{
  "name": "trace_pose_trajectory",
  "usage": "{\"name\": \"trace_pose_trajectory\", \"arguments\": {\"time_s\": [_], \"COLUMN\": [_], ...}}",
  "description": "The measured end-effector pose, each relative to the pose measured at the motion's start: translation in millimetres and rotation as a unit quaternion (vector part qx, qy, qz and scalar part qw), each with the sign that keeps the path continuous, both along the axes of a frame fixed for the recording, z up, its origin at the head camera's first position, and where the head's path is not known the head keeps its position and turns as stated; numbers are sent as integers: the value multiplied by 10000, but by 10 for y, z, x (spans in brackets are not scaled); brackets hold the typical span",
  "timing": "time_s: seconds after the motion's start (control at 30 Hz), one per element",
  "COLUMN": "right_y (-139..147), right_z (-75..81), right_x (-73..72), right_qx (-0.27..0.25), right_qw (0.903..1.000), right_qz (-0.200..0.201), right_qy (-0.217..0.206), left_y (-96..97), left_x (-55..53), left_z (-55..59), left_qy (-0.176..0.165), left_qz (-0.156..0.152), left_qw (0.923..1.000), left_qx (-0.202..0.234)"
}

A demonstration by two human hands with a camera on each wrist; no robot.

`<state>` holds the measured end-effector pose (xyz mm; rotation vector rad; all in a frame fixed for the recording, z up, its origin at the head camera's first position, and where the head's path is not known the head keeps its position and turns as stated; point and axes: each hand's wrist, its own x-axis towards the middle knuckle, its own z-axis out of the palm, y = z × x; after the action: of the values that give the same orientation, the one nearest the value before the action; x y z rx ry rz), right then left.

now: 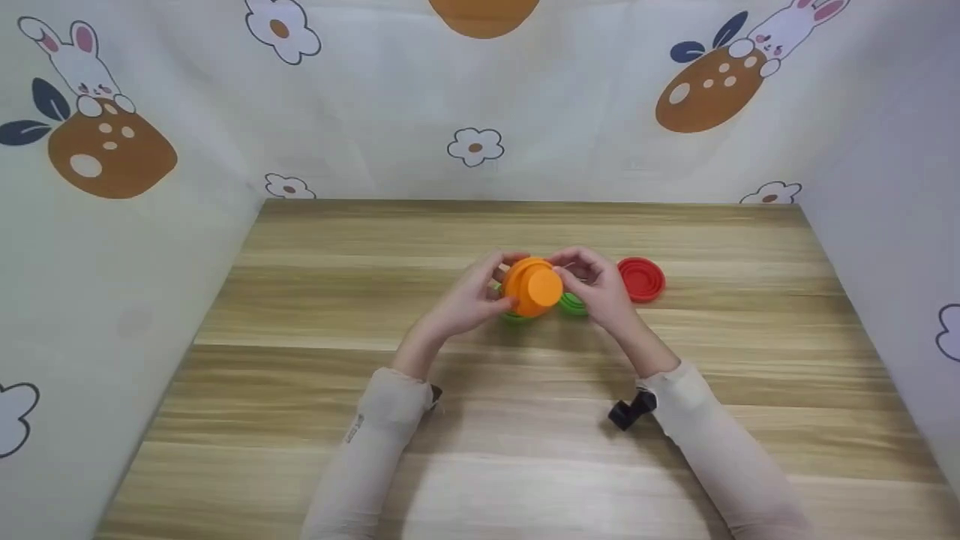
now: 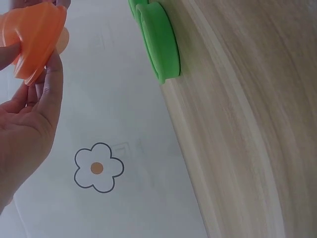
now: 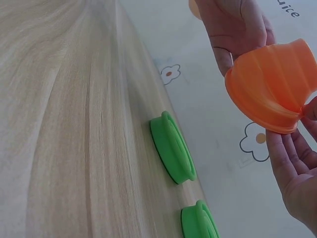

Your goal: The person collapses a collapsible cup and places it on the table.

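An orange collapsible cup (image 1: 544, 288), opened out into stepped rings, is held up above the table between both hands. My left hand (image 1: 466, 297) grips its wide rim, thumb on the near side and fingers round the far side. With thumb and fingers my right hand (image 1: 598, 291) pinches the rim from the other side. In the right wrist view the cup's (image 3: 270, 82) wall is partly folded and dented. Two flattened green cups (image 1: 574, 304) (image 3: 171, 148) sit on the table below and behind, partly hidden by the hands and the orange cup in the head view.
A flattened red cup (image 1: 642, 280) lies just right of my right hand. The wood-grain table (image 1: 315, 300) is bounded by a printed cloth backdrop (image 1: 375, 97) at the rear and sides. A black strap piece (image 1: 632, 409) hangs at my right cuff.
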<state>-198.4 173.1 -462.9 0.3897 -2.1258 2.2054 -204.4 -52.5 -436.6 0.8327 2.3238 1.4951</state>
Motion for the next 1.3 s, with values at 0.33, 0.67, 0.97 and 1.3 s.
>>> {"name": "trace_pose_trajectory", "arguments": {"time_s": [0.33,0.67,0.97,1.3], "right_y": [1,-39,-3,-39], "right_z": [-25,-17,-33,-45], "right_x": [-14,-5,9,14], "right_qx": [75,116,200,201], "right_qw": [10000,9999,9942,9866], "right_qz": [39,14,1050,1616], "right_qy": [-5,-74,152,77], "left_y": [31,81,88,82], "left_x": [12,2,-12,-31], "left_z": [15,18,54,51], "left_qy": [155,509,628,452], "left_qz": [291,590,1042,1321], "left_qw": [9990,9961,9924,9901], "left_qx": [-307,-421,-187,139]}}
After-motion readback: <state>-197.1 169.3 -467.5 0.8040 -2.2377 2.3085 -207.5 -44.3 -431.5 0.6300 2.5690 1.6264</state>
